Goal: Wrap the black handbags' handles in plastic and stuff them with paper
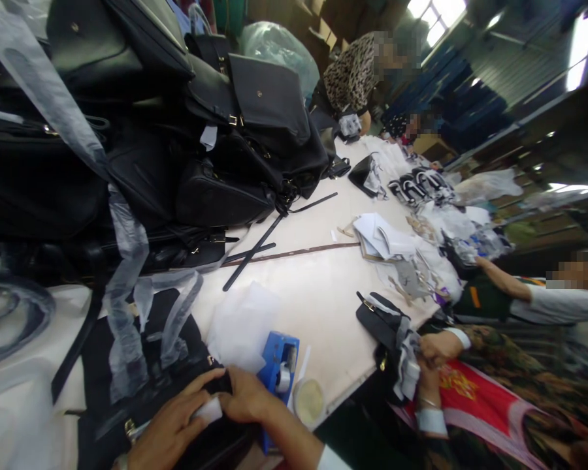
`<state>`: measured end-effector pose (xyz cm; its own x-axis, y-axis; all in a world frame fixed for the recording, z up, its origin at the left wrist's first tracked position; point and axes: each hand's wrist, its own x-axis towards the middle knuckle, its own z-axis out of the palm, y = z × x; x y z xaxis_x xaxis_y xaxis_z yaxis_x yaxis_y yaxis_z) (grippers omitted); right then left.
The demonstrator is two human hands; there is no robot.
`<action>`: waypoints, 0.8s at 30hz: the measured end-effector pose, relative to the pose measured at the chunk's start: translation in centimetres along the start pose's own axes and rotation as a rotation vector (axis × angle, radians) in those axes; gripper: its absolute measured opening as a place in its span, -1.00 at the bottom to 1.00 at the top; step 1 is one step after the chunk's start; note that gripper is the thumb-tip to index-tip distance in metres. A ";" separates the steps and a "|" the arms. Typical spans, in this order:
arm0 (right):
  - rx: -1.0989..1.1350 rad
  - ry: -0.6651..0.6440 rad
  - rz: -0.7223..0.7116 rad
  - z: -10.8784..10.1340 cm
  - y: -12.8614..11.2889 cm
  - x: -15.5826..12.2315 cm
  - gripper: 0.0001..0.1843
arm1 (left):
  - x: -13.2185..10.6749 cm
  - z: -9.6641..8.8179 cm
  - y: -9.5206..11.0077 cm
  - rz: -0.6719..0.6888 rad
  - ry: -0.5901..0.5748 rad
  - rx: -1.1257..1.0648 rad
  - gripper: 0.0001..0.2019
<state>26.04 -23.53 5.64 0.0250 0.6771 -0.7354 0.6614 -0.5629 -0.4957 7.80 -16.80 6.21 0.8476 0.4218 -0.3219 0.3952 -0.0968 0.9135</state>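
Observation:
My left hand (169, 427) and my right hand (245, 395) meet at the bottom edge over a black bag (142, 365) lying flat on the white table (318, 287). Both pinch a small white piece of paper or tape (210, 410) against the bag, fingers closed on it. Strips of clear plastic wrap (127, 313) drape over the bag. A blue tape dispenser (279, 362) stands just right of my right hand.
A tall pile of black bags (215, 130) fills the left and back. A small round tub (308, 399) sits by the dispenser. Other people work along the right edge; one holds a black bag (387, 326). Paper pieces (387, 241) lie mid-table.

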 end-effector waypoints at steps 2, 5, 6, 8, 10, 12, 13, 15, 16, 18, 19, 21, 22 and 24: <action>-0.051 -0.047 -0.022 -0.7 -0.8 -0.3 -0.54 | 0.2 0.3 -0.7 0.003 -0.047 -0.036 -0.70; -0.273 -0.033 0.007 -1.7 -2.9 -1.1 -0.58 | 0.0 0.5 -1.5 -0.020 -0.067 -0.042 -0.72; -0.357 -0.021 0.014 -2.1 -3.6 -1.5 -0.60 | -0.1 0.4 -1.5 -0.022 -0.059 -0.039 -0.73; -0.441 0.020 -0.011 -2.9 -4.4 -2.4 -0.67 | -0.3 0.3 -1.4 -0.016 -0.038 -0.034 -0.72; -0.406 0.177 -0.056 -4.1 -3.9 -3.6 -0.70 | -0.4 0.2 -1.2 -0.015 -0.016 -0.031 -0.72; -0.341 0.469 -0.033 -5.5 -2.2 -4.6 -0.63 | -0.5 0.3 -1.1 -0.030 -0.007 -0.025 -0.73; -0.322 0.606 0.010 -6.2 -1.0 -4.9 -0.57 | -0.5 0.4 -1.1 -0.042 -0.006 -0.019 -0.73; -0.308 0.734 0.129 -7.3 1.2 -4.8 -0.39 | -0.5 0.7 -1.4 -0.064 -0.005 -0.004 -0.70; -0.305 0.713 0.181 -7.8 2.1 -4.4 -0.31 | -0.5 1.0 -1.6 -0.071 0.009 0.006 -0.65; -0.304 0.586 0.260 -8.4 3.2 -3.2 -0.27 | -0.5 1.4 -2.2 -0.069 0.050 0.028 -0.56; -0.311 0.525 0.293 -8.5 3.4 -2.4 -0.31 | -0.5 1.6 -2.5 -0.062 0.065 0.037 -0.53; -0.340 0.449 0.341 -8.7 3.3 -1.3 -0.40 | -0.5 1.8 -2.9 -0.044 0.071 0.048 -0.49; -0.352 0.435 0.353 -8.7 3.2 -1.0 -0.43 | -0.5 1.8 -3.0 -0.038 0.060 0.048 -0.48; -0.357 0.441 0.359 -8.7 2.9 -1.0 -0.47 | -0.4 1.8 -3.0 -0.045 0.050 0.043 -0.46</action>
<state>34.45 -21.67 8.97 0.5433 0.6504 -0.5308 0.7606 -0.6490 -0.0168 6.88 -18.33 3.14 0.8103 0.4711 -0.3486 0.4482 -0.1148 0.8865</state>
